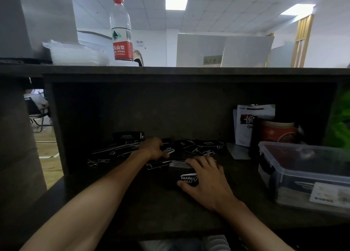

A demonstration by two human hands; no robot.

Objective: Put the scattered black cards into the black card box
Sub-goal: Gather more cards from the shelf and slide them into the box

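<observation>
Black cards with white print (pixel 206 146) lie scattered across the dark shelf, spreading left and right behind my hands. The black card box (pixel 180 177) sits in front of them with a stack of cards showing at its far end. My right hand (pixel 204 180) holds the box, thumb on its near left corner and fingers curled over the far end. My left hand (pixel 154 148) reaches into the pile and pinches a black card (pixel 169 150). A further black box or lid (pixel 128 136) stands behind at the left.
A clear plastic lidded container (pixel 306 173) stands on the right, with a red tin (pixel 278 131) and a white packet (pixel 246 124) behind it. On the top shelf stand a water bottle (pixel 121 27) and a stack of plastic bags (pixel 75 54).
</observation>
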